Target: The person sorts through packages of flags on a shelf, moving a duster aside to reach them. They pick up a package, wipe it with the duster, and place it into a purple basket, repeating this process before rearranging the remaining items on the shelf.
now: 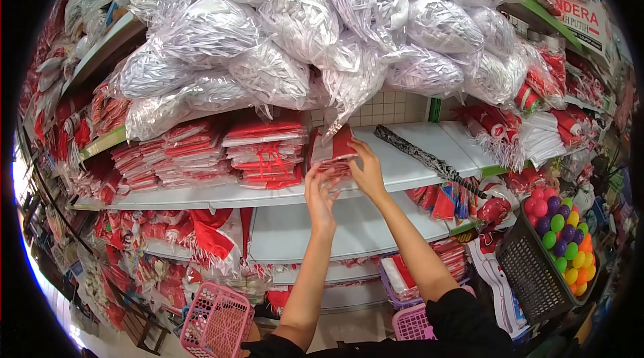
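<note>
A small stack of red and white plastic-wrapped packets (333, 146) lies on the shelf in front of me, apparently folded cloth. My left hand (320, 195) is at the stack's front edge, fingers apart and slightly curled. Along the right side of the same stack rests my right hand (366, 169), its fingers stretched over the edge. Both hands look open, though the fingertips' exact contact is partly hidden. Close on the left stands a taller pile of red packets (265, 148), with a red ribbon on its front.
Bulging clear bags of white strips (288, 22) overhang the shelf (409, 146). A black-and-silver tinsel-like strand (426, 157) lies to the right. Below are a pink basket (218, 321) and a dark crate (533, 271) holding colourful balls (567, 237).
</note>
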A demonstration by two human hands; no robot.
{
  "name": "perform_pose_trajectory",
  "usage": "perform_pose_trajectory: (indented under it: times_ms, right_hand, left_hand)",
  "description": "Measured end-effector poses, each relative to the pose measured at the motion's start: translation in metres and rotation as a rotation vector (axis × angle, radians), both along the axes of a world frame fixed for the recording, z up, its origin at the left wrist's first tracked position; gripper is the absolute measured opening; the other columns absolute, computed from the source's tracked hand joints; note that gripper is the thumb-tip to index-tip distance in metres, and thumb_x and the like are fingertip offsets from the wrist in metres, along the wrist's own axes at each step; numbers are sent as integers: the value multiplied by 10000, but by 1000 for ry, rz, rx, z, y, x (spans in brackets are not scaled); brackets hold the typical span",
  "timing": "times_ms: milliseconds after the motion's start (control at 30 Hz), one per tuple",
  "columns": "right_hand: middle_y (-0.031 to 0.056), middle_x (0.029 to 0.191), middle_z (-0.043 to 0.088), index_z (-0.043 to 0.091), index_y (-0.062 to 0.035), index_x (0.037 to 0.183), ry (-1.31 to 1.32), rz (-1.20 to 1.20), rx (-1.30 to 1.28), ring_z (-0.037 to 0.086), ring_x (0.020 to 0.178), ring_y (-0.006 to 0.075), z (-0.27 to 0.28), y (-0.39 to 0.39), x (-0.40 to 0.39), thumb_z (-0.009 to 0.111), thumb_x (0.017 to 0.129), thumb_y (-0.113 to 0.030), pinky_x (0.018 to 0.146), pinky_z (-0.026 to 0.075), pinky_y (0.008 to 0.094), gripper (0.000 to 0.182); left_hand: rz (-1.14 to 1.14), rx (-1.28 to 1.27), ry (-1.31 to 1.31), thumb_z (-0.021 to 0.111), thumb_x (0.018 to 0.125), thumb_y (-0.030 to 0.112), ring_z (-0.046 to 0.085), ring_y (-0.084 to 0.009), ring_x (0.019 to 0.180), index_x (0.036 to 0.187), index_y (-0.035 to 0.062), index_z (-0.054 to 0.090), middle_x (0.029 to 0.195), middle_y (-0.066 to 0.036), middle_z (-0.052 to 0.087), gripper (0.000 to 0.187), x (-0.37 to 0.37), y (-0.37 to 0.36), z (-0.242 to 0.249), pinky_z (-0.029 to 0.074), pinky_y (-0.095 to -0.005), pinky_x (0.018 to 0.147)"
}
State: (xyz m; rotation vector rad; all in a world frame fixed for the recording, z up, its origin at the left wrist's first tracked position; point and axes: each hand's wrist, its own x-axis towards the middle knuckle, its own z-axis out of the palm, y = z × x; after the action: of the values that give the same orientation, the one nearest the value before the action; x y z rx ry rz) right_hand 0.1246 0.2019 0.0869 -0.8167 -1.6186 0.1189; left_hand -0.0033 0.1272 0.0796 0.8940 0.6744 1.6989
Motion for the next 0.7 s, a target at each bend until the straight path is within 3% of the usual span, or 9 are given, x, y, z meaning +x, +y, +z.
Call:
perform_pose_trajectory:
  times_ms: [133,233,367,467,533,700]
  right_hand:
    - [168,1331,465,535,-29,1190,-92,34,-123,465,1210,351,-7,25,4,502,776,-58,1038,304,528,416]
    - [162,1398,390,511,-45,1216,-53,13,-200,359,1296,357,-11,12,9,492,779,-71,1068,181,604,439]
    - [183,1366,394,503,-32,1208,83,-82,-132,360,1283,374,-33,-28,27,492,762,-26,1054,273,499,446]
    - [196,1271,443,520,-5,1154,187,-188,-167,413,1218,368,-82,-73,49,487,741,14,1017,328,419,414]
    - [197,1192,469,536,15,1100,229,-326,-248,453,1155,357,-130,-100,67,482,728,36,984,356,377,377]
    - [169,1010,492,554,39,944,277,-611,-528,519,967,331,-298,-149,128,499,705,66,887,409,382,246]
  left_hand:
    - [-12,-47,77,437,929,376,549,-163,970,1334,204,426,1139,-45,585,440,-4,16,-6,392,-334,832]
    - [-11,-49,79,439,924,381,535,-158,974,1339,190,425,1137,-32,578,456,-2,18,-12,381,-325,837]
    - [-1,-32,109,464,915,344,529,-149,951,1269,153,480,1092,-40,577,402,12,6,-29,381,-316,818]
    - [-34,-91,132,477,917,314,545,-133,900,1184,109,525,1032,-43,593,340,37,-3,-68,393,-277,775]
    - [-111,-168,150,483,918,302,555,-126,873,1138,93,545,1006,-43,604,309,58,-7,-109,399,-260,755]
    - [-337,-515,198,509,900,277,541,-124,868,1101,100,540,991,-28,595,270,110,-26,-255,404,-269,744]
